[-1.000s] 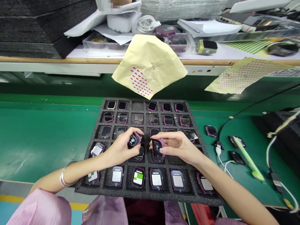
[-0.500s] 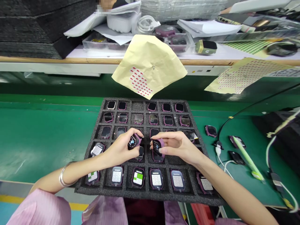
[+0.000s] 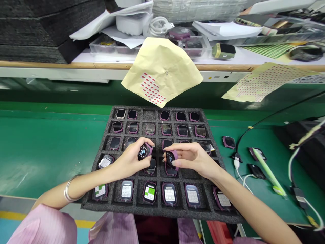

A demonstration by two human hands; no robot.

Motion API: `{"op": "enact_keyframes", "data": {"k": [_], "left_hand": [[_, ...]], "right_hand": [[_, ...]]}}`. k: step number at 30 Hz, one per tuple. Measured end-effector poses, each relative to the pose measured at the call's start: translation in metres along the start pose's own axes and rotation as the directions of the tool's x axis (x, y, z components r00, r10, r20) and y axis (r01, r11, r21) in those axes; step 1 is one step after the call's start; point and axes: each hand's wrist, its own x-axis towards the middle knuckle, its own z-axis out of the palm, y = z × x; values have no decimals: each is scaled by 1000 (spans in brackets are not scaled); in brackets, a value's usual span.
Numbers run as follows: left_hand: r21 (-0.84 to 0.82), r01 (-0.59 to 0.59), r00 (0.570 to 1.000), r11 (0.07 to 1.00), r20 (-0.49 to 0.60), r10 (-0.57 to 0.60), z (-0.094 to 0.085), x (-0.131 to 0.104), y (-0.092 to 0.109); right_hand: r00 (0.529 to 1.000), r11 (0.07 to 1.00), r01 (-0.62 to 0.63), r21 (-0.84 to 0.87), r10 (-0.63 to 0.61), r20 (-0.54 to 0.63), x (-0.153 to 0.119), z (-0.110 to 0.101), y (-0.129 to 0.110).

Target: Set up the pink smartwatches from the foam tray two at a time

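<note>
A black foam tray (image 3: 162, 212) holds purple-framed watch faces in rows of square pockets. My left hand (image 3: 133, 157) grips one purple watch (image 3: 144, 151) between thumb and fingers, its lit dial facing up, over the tray's middle. Another purple watch (image 3: 170, 158) with a lit dial is tilted in my right hand (image 3: 194, 157), just right of the first; the two watches are apart. In the front row, several watches, such as this one (image 3: 149, 192), show white or green-and-white grids. Fingers partly cover the pockets beneath.
Right of the tray lie a loose watch (image 3: 229, 142), a green pen-like tool (image 3: 269, 172) and cables (image 3: 237, 162). A yellow sticker sheet (image 3: 162, 73) hangs from the shelf edge (image 3: 101, 65). Black foam (image 3: 38, 30) is stacked at the upper left.
My left hand and its watch have shifted very slightly left and up. The right hand holds its watch in nearly the same place.
</note>
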Motion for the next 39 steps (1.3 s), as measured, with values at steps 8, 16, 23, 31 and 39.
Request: {"op": "enact_keyframes", "data": {"k": [8, 16, 23, 31, 39], "left_hand": [[-6, -4, 999, 1000, -42, 4, -1, 0, 3], [-372, 137, 990, 918, 88, -112, 4, 1, -7], [-579, 217, 976, 786, 153, -157, 2, 6, -9], [-581, 206, 978, 787, 159, -138, 2, 4, -9], [-576, 198, 979, 793, 157, -131, 4, 4, -8]], "right_hand": [[1000, 1000, 26, -15, -26, 1, -2, 0, -4], [1000, 996, -26, -83, 26, 3, 1, -2, -1], [994, 990, -108, 92, 108, 5, 0, -2, -3], [999, 1000, 8, 28, -7, -35, 1, 0, 4], [998, 998, 47, -33, -47, -28, 1, -3, 7]]}}
